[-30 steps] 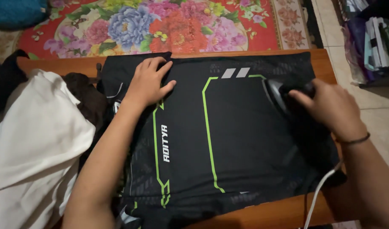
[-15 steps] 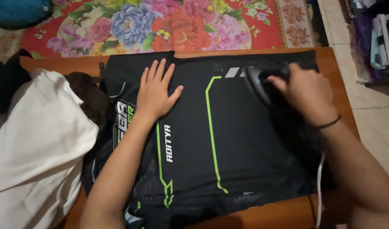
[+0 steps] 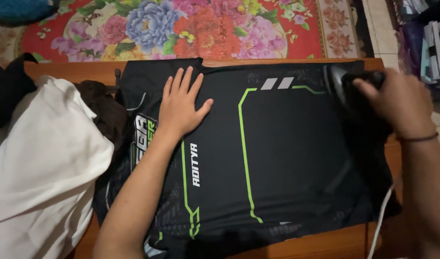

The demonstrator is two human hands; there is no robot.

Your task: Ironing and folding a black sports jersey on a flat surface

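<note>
A black jersey (image 3: 277, 153) with bright green lines lay spread flat across a wooden desk (image 3: 325, 242), covering most of its top; white lettering ran along one green band on its left part, and two pale bars sat near its far edge. At the jersey's far right corner stood a dark clothes iron (image 3: 342, 84), its soleplate down on the cloth; the right hand (image 3: 397, 103) was wrapped over the iron's handle, its grip closed tight around it, a thin dark band circling the wrist; a white cord (image 3: 380, 223) trailed down past the near right edge of the desk. The left hand (image 3: 181, 108) rested palm down on the jersey's upper left part, fingers spread and flat, its grip holding nothing and only pressing the cloth. Just left of the jersey sat a heap of clothes: a large white garment (image 3: 42, 168) over the desk's left end, a dark brown one (image 3: 102, 108) between it and the jersey. Beyond the desk's far edge lay a red rug (image 3: 205, 29) patterned with big pink, blue and orange flowers; pale floor tiles (image 3: 380, 29) showed at the upper right.
</note>
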